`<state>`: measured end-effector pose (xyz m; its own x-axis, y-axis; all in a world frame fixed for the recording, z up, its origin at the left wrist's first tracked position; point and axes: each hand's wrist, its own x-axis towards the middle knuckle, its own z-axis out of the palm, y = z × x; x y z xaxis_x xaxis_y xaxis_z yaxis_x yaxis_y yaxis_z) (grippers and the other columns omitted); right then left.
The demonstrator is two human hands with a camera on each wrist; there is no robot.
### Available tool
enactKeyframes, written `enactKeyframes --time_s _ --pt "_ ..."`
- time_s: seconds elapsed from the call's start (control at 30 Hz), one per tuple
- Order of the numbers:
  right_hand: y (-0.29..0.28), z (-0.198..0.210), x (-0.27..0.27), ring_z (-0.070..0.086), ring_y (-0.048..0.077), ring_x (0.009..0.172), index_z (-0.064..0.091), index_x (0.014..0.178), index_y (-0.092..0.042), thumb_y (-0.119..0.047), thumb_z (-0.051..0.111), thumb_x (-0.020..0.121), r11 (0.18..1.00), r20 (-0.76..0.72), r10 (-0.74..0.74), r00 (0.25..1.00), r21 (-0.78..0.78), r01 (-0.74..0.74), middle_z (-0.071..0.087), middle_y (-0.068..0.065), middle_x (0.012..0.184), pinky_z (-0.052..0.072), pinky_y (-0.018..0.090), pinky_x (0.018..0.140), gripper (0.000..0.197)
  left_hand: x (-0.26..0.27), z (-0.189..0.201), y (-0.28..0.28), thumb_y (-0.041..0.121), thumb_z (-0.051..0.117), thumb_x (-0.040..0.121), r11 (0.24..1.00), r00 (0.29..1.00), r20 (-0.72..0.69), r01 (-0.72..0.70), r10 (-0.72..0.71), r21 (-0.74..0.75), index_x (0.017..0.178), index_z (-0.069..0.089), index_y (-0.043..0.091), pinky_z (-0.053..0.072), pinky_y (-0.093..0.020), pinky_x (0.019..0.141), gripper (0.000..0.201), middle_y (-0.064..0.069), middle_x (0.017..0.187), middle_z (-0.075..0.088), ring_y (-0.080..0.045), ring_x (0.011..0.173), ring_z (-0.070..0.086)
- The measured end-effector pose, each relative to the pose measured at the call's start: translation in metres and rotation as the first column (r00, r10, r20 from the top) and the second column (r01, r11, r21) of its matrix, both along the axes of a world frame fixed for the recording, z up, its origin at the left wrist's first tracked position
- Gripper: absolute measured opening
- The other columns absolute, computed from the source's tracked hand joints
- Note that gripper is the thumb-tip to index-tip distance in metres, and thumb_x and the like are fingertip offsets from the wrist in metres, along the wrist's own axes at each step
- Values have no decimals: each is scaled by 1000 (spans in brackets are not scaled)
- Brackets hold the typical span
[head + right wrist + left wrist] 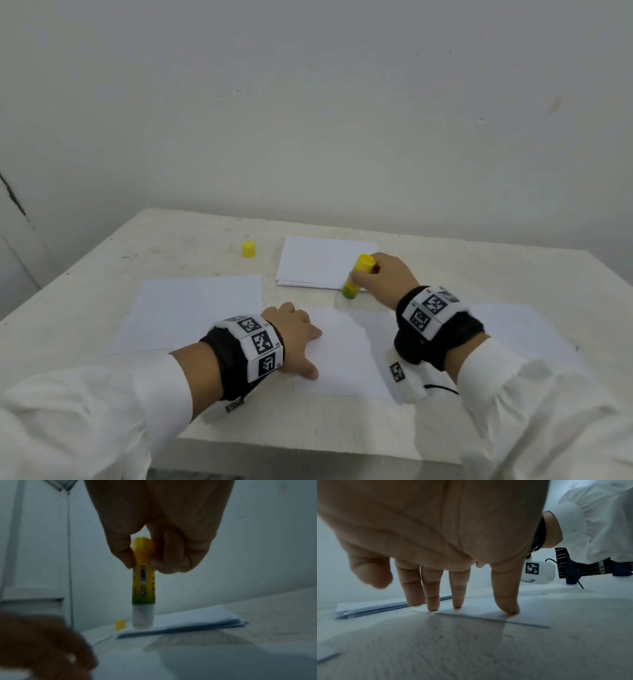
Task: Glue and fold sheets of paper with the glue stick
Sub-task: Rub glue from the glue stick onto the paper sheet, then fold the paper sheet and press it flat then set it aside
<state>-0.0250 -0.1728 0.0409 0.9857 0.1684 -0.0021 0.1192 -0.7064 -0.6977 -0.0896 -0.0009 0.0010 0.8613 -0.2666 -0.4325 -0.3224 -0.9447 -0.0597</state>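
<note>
**A:** ok so where's the glue stick (358, 277) at right now?

**B:** right hand (388, 277) has it, thumb and fingers (120, 553) pinched around the upper yellow part. It's upside down, uncapped end pointing down, standing near the front corner of the paper stack (322, 262) at the back of the desk (191, 236). From the right wrist view the clear tip looks like it's touching the stack, but it's blurry so can't swear to it.

**A:** and the cap?

**B:** yellow cap (248, 249) is sitting upright on the desk, left of the stack, well apart from the stick.

**A:** left hand?

**B:** left hand (294, 334) is flat-ish, fingers (505, 595) straight and spread, tips pressing the left edge of the sheet (346, 356) in the middle. Not gripping anything. Another single sheet (191, 311) lies to the left of it.
</note>
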Motion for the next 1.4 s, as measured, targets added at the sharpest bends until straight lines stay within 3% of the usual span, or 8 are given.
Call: enactKeyframes --time_s 0.2,0.37,0.73,0.9,1.07,1.13,1.27,1.4 --pt "56 -19 -8 47 15 69 48 86 -13 -30 57 88 989 -20 111 994 -100 -113 50 -2 77 36 23 57 20 -4 -3 1 64 49 86 1000 1000 -13 -11 11 -16 147 29 27 33 -40 103 75 -1 151 32 -25 132 33" --pt "65 -20 -9 49 20 75 46 87 -12 -26 54 89 975 -32 116 993 -186 -120 52 3 84 40 28 65 17 -6 -2 3 51 48 93 1000 997 -72 2 -1 18 151 19 24 30 -45 109 71 -5 158 16 -29 140 24" --pt "-29 -17 -6 46 19 69 41 70 -17 -24 57 88 938 32 -180 983 -297 181 46 -1 68 29 24 50 25 13 -9 18 66 59 78 997 997 -2 77 -77 20 148 23 30 27 -41 106 87 5 151 27 -25 132 29" --pt "-55 -16 -3 46 24 69 40 68 -13 -22 56 88 900 32 -278 960 -340 272 42 1 64 29 28 51 27 18 -7 25 74 69 60 996 994 -73 -82 79 -30 140 26 44 34 -46 104 95 1 138 34 -31 121 35" --pt "-44 -9 -15 50 22 77 47 94 -14 -22 59 84 925 175 -350 920 -90 369 52 0 81 35 29 65 18 20 -2 25 77 70 54 991 987 -78 -137 137 3 147 8 41 32 -52 107 117 -4 146 27 -36 130 31" --pt "-25 -2 -22 49 21 73 51 89 -11 -22 59 82 952 212 -290 933 -38 305 52 0 78 36 30 61 15 19 -1 26 79 70 49 988 985 -77 -153 153 6 147 4 40 32 -53 107 124 -4 148 26 -36 131 31" --pt "21 0 -31 51 18 73 59 83 -7 -30 60 84 988 52 5 999 -155 3 57 3 77 37 27 60 23 17 2 28 78 73 45 985 980 -103 -170 168 -10 148 -3 39 31 -54 107 134 -4 151 21 -37 133 27" --pt "55 -12 -32 47 16 69 45 66 -15 -33 58 86 954 -17 118 993 -275 -119 49 -1 69 34 25 56 29 16 3 28 75 76 46 986 982 -98 -166 164 -9 148 -2 38 35 -52 104 133 -6 142 29 -36 127 34"
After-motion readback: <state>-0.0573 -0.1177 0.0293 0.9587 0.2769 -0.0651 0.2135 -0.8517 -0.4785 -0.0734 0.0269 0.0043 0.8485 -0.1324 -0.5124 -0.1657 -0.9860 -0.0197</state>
